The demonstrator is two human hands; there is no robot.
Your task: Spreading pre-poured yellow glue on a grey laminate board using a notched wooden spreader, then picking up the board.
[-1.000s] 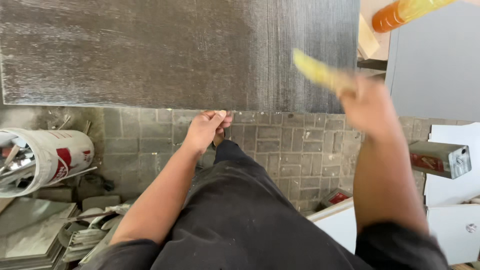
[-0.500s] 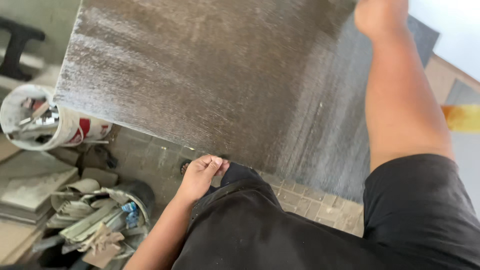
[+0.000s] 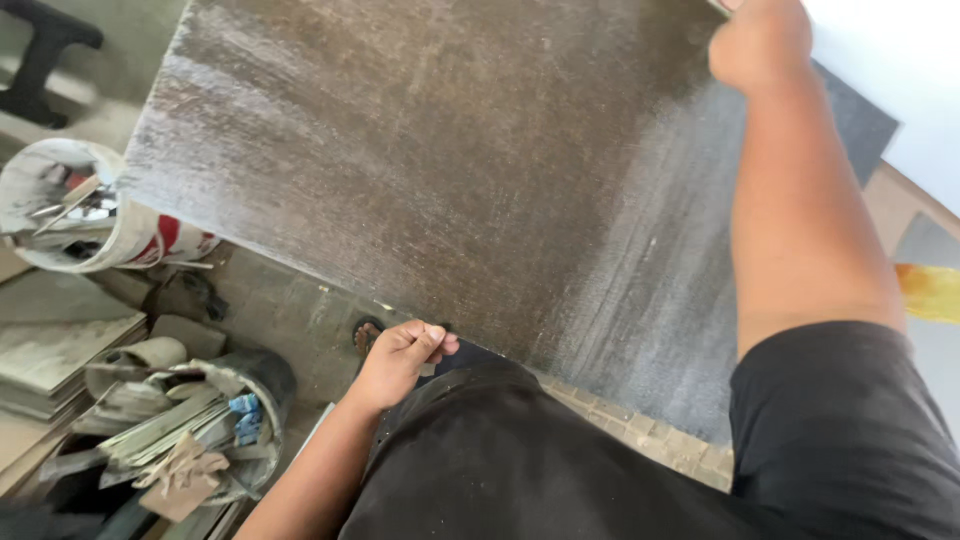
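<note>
Large dark slab (image 3: 430, 170) propped on edge, filling the view from 9 to 2 o'clock. Left hand (image 3: 400, 358) pinches its lower edge at 6; right hand (image 3: 762, 45) closes on the top corner at 1. Step judged: steadying; any shift needs both grips firm.

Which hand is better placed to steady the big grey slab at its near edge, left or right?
Left, probably. The left hand already rests with curled fingers at the near edge of the grey slab. The right hand is raised at the slab's far top corner, arm stretched out, so it would have to travel back.
</note>
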